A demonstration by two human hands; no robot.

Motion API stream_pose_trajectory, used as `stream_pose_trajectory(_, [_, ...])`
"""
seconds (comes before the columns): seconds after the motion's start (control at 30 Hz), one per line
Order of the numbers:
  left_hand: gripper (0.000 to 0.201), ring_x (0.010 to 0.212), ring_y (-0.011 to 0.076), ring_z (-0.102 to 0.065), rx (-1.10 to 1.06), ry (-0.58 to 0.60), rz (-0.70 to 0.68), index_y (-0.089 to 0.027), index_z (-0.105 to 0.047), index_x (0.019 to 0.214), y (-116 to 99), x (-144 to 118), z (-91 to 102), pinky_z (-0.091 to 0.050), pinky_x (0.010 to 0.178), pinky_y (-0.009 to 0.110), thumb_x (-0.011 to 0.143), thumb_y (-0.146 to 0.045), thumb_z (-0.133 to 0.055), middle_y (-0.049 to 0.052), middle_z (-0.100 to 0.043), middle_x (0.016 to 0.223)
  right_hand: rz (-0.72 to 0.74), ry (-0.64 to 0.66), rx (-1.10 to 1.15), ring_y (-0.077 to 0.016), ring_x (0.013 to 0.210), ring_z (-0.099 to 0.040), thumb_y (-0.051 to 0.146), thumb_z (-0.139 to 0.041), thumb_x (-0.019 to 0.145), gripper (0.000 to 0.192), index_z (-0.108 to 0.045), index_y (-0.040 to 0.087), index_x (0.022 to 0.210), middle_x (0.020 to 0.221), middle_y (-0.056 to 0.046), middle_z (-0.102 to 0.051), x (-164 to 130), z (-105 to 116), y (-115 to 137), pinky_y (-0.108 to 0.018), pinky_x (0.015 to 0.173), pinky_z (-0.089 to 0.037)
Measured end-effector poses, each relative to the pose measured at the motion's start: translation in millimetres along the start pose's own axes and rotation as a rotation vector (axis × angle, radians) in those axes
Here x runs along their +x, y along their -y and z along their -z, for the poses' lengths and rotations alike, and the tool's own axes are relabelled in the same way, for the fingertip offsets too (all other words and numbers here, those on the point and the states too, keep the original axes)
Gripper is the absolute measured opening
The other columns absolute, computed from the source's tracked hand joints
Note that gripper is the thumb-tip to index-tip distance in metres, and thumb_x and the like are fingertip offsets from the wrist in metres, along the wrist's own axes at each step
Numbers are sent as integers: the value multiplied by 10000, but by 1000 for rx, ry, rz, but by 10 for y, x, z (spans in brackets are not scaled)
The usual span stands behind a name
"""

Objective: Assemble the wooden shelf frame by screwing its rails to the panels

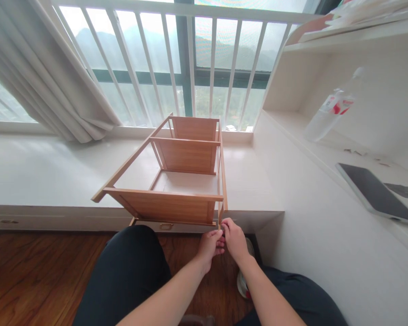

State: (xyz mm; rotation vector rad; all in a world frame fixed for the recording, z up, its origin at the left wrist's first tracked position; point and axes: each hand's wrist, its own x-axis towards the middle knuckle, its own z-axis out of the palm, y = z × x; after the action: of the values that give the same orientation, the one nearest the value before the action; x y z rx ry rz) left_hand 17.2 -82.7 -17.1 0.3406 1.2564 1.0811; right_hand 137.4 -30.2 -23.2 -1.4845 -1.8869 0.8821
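Wooden shelf rack, a light bamboo-coloured frame with three slatted tiers, lies tipped on its back on the white window ledge, its near end jutting out over the ledge's edge toward your knees. Judge it light and stiff but a little rickety: thin rails and thin panels, likely to flex or rack at the joints if you pull on one rail alone. The smooth finish looks slightly slippery. Better holds seem to be the long side rails near a cross tier, not the panels.

Your hands meet at the rack's lower right corner post. Your left hand is curled, fingertips pinched together just below the post's end; your right hand is also curled, fingers touching the post's tip and pressed against the left. Whether something small sits between the fingers you cannot tell. Both forearms reach forward from your lap, wrists low, elbows bent.

Beyond them, white railing bars and a curtain front the window. To the right, a plastic bottle and a tablet rest on the desk.
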Motion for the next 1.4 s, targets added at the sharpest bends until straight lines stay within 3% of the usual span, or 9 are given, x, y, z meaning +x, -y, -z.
stream_pose_trajectory(0.43, [337, 709, 124, -605, -41, -13, -30, -142, -748, 955, -24, 1, 47, -503, 671, 268, 834, -446, -828, 30, -696, 840, -1, 22, 64, -238, 795, -699, 367, -478, 986, 242, -681, 261, 912, 845, -46, -765, -2, 29, 5, -320, 766, -467])
stream_pose_trajectory(0.77, [560, 757, 141, -605, -3, -28, -57, -153, -809, 969, -108, -26, 93, -466, 652, 246, 638, -592, -915, 77, -713, 893, -35, -158, 234, -212, 724, -636, 509, -432, 1019, 334, -593, 234, 922, 782, -45, -706, 55, 280, 61, -328, 736, -492])
stream_pose_trajectory(0.83, [576, 766, 145, -604, 21, -27, -60, -155, -804, 974, -112, -34, 97, -462, 652, 247, 640, -613, -903, 78, -709, 900, -31, -231, 414, -160, 626, -563, 538, -481, 1013, 333, -572, 227, 937, 881, -65, -745, 121, 379, 181, -296, 615, -464])
stream_pose_trajectory(0.9, [605, 774, 147, -603, 51, -28, -64, -157, -792, 986, -115, -52, 94, -456, 653, 247, 642, -647, -881, 78, -705, 909, -40, -269, 663, -84, 463, -354, 570, -520, 1002, 334, -526, 236, 994, 1038, -86, -780, 228, 515, 394, -257, 436, -294])
stream_pose_trajectory(0.97, [650, 784, 147, -601, 90, -28, -71, -161, -774, 1014, -120, -74, 81, -449, 660, 246, 648, -694, -845, 73, -699, 922, -9, -275, 871, -46, 427, -235, 582, -550, 991, 335, -472, 257, 1022, 1167, -95, -781, 360, 676, 678, -226, 393, -176])
stream_pose_trajectory(1.1, [736, 775, 136, -585, 220, -18, -76, -168, -721, 1052, -150, -82, 56, -431, 662, 240, 683, -804, -721, 54, -679, 927, 68, -219, 1056, -14, 415, -208, 581, -677, 933, 394, -454, 263, 1000, 1200, -95, -789, 565, 935, 1195, -183, 385, -119])
stream_pose_trajectory(1.2, [745, 665, 124, -542, 382, 0, -37, -174, -679, 1033, -215, -107, 104, -381, 591, 242, 721, -849, -634, 26, -654, 846, 46, -177, 1096, -9, 406, -207, 578, -706, 916, 410, -459, 259, 987, 1151, -88, -803, 607, 953, 1323, -170, 371, -113])
stream_pose_trajectory(1.3, [639, 548, 125, -491, 572, 80, -7, -179, -674, 914, -394, -378, 195, -333, 540, 257, 726, -789, -701, -7, -613, 674, -2, -157, 1086, -10, 397, -224, 593, -712, 893, 427, -462, 259, 987, 1092, -70, -806, 600, 852, 1273, -167, 361, -134])
stream_pose_trajectory(1.4, [486, 588, 153, -558, 681, 204, -100, -189, -707, 832, -789, -1004, 196, -397, 591, 285, 864, -671, -654, 3, -609, 605, -18, -120, 1068, -15, 401, -234, 608, -691, 906, 425, -465, 259, 996, 1079, -55, -799, 587, 748, 1217, -175, 364, -143])
